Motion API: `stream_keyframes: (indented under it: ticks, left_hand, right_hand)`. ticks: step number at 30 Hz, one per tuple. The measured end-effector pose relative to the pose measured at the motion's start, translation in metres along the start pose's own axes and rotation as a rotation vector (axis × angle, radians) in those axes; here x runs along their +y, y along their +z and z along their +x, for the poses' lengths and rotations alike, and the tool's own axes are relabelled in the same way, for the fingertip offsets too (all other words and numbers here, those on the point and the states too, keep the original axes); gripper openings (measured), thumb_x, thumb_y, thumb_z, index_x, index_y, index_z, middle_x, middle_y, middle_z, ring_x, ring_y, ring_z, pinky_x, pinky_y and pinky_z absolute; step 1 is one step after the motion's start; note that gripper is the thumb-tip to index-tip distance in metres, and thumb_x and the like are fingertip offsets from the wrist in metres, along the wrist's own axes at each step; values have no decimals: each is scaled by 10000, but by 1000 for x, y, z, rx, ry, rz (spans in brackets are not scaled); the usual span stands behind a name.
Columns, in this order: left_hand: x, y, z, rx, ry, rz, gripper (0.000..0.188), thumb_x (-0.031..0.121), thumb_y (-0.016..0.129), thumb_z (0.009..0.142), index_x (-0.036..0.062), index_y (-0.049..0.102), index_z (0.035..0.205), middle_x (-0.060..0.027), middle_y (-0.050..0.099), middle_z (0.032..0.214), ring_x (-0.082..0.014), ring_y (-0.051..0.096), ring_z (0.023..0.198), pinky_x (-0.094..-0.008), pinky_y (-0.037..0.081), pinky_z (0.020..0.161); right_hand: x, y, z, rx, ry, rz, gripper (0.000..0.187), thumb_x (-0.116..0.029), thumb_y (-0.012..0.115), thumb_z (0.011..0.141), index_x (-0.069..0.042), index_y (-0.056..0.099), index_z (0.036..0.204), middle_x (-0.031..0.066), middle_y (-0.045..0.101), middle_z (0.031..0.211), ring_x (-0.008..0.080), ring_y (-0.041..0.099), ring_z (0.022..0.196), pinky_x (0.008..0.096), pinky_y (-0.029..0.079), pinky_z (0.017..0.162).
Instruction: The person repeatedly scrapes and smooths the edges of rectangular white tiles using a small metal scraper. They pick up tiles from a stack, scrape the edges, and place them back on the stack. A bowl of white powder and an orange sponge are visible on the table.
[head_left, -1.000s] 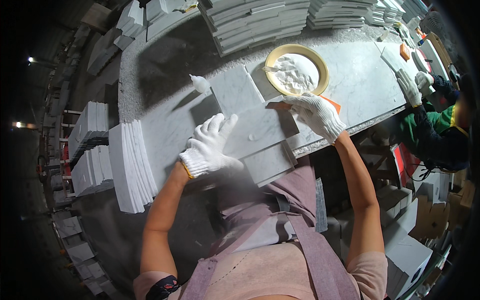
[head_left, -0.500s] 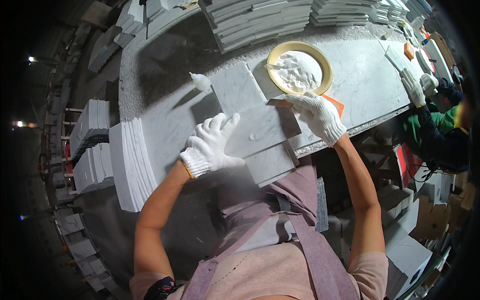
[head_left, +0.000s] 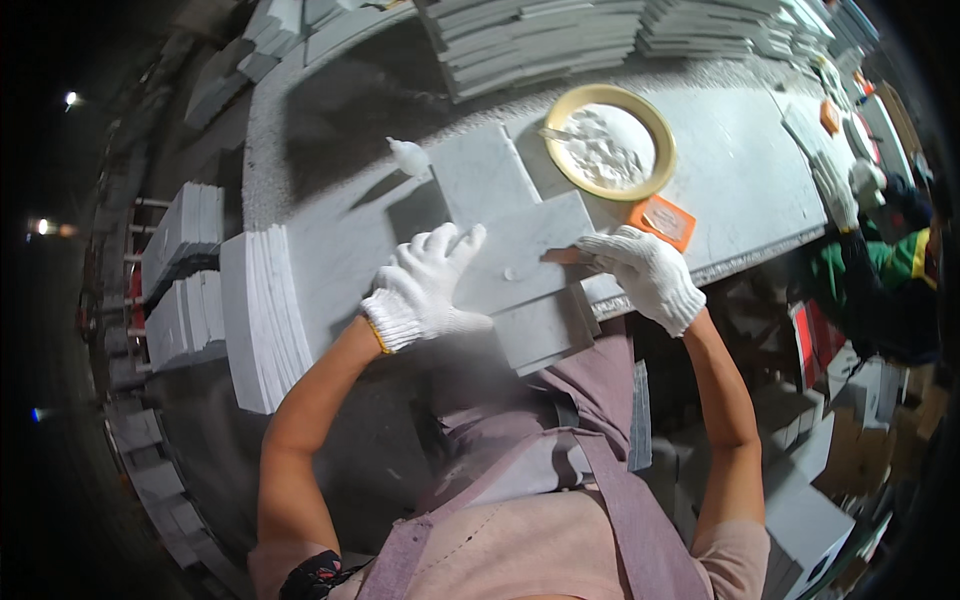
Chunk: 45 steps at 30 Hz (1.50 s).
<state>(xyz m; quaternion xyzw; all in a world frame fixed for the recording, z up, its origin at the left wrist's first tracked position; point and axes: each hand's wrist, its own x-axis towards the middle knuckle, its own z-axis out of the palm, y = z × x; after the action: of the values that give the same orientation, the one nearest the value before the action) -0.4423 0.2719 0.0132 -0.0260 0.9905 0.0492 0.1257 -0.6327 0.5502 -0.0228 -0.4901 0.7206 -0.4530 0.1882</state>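
A grey-white marble tile (head_left: 535, 225) lies across other tiles, one sticking out beyond it (head_left: 485, 170) and another toward me (head_left: 545, 330). My left hand (head_left: 425, 285), in a white knit glove, rests with spread fingers on the tile's left side. My gloved right hand (head_left: 645, 265) is closed around a flat scraper blade (head_left: 565, 256), held at the tile's right part; its grip end is hidden in the fingers. A small round pale spot (head_left: 508, 274) shows on the tile between the hands.
Beyond my right hand stand a yellow bowl (head_left: 668, 150) of white powdery paste and an orange container (head_left: 663, 222). A white squeeze bottle (head_left: 408, 156) stands far left. Tile stacks line the back (head_left: 540, 45) and left (head_left: 262, 320). A co-worker's gloved hand (head_left: 835, 190) is at right.
My right hand has moved toward me, bringing the blade from the tile's far edge onto its right part. The orange container is now uncovered. My left hand stays in place.
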Motion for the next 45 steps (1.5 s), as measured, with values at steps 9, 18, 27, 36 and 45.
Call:
stream_keyframes:
  ticks: [9, 18, 27, 36, 45]
  left_hand:
    - [6, -11, -1, -81, -45, 2, 1239, 687, 845, 687, 65, 352, 1638, -252, 438, 1529, -457, 501, 1344, -540, 435, 1144]
    - [3, -5, 0, -73, -25, 26, 1185, 702, 798, 736, 90, 342, 1642, -212, 434, 1513, -425, 499, 1324, -541, 436, 1116]
    - [17, -4, -7, -103, -188, -129, 1133, 764, 704, 823, 97, 309, 1650, -203, 496, 1440, -415, 570, 1281, -567, 518, 994]
    - [72, -9, -16, -213, -516, -337, 1056, 704, 656, 907, 99, 240, 1667, -285, 560, 1431, -488, 636, 1223, -588, 503, 1011]
    - [85, -7, -29, 31, -251, -272, 629, 529, 670, 970, 106, 626, 1434, -160, 688, 1333, -348, 647, 1267, -480, 542, 1000]
  right_hand:
    - [23, -12, 25, -94, 158, -150, 316, -23, 652, 990, -82, 746, 1287, 102, 743, 1019, 180, 720, 896, 318, 606, 823]
    - [17, -18, 9, -274, -113, -134, 366, 54, 617, 934, -101, 776, 1224, 104, 731, 979, 219, 717, 841, 333, 602, 775]
    - [8, -4, -112, 498, 595, 868, 611, -35, 655, 984, 24, 486, 1568, 49, 680, 1014, 96, 594, 721, 242, 539, 662]
    - [2, 71, -104, 536, 610, 990, 258, -182, 698, 1044, 10, 648, 1209, 54, 650, 935, 147, 637, 731, 295, 576, 664]
    - [4, 67, -117, 714, 676, 945, 256, -238, 672, 1074, -1, 665, 1172, 55, 673, 945, 118, 626, 718, 275, 563, 611]
